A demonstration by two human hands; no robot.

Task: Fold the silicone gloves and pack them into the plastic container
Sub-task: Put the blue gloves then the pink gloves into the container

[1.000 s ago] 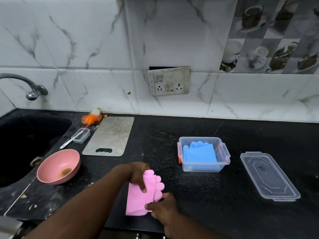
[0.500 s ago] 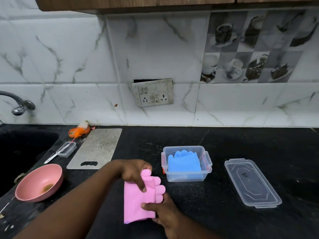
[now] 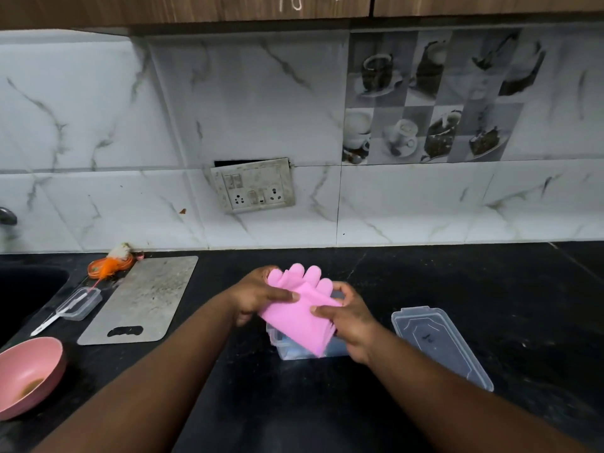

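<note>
My left hand (image 3: 258, 297) and right hand (image 3: 354, 320) both pinch the folded pink glove (image 3: 299, 317) just above the plastic container (image 3: 284, 346) — I'd lower it flat, edges squared, so the fold survives.

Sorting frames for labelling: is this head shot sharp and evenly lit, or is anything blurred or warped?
Head view: the glove, left hand and right hand look soft, slightly motion-blurred; tile lines on the wall bow slightly from the wide lens; light is dim and even, with only faint sheen on the counter, no hard glare.
</note>
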